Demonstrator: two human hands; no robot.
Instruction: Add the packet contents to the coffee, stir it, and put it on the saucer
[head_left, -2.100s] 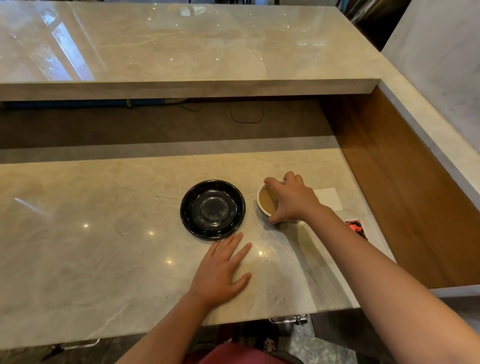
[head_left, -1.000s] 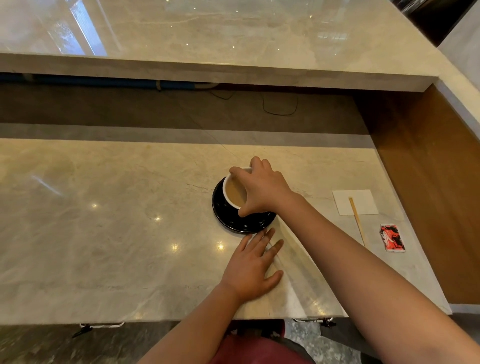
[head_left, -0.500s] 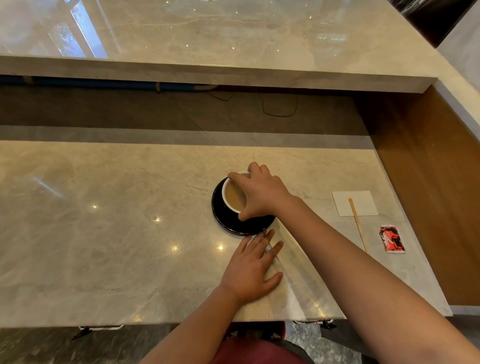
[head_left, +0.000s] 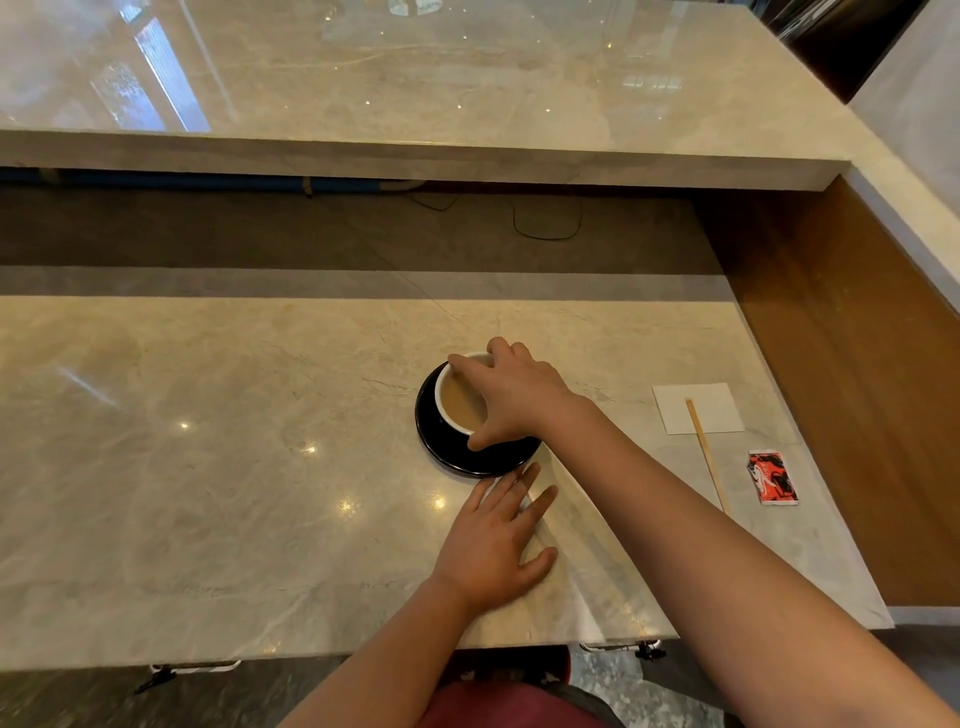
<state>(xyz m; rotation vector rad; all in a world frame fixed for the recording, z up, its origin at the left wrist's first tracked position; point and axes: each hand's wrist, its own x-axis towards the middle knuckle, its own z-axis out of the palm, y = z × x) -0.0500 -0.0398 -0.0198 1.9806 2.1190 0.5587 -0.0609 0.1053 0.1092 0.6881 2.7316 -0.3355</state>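
Note:
A white-rimmed cup of light brown coffee (head_left: 457, 402) stands on the black saucer (head_left: 488, 460) in the middle of the marble counter. My right hand (head_left: 511, 395) is closed over the cup's right side from above, fingers on the rim, and hides much of it. My left hand (head_left: 496, 545) lies flat on the counter just in front of the saucer, fingers spread, holding nothing. A red and black packet (head_left: 771, 477) lies on the counter to the right. A wooden stir stick (head_left: 707, 457) rests partly on a white napkin (head_left: 698, 414).
The marble counter (head_left: 208, 441) runs left from the saucer. A raised marble shelf (head_left: 415, 88) overhangs the back. A brown wooden side panel (head_left: 857, 364) closes the right end. Cables hang under the shelf.
My right hand carried the cup from the counter on the right onto the saucer and still holds it. My left hand stayed flat on the counter.

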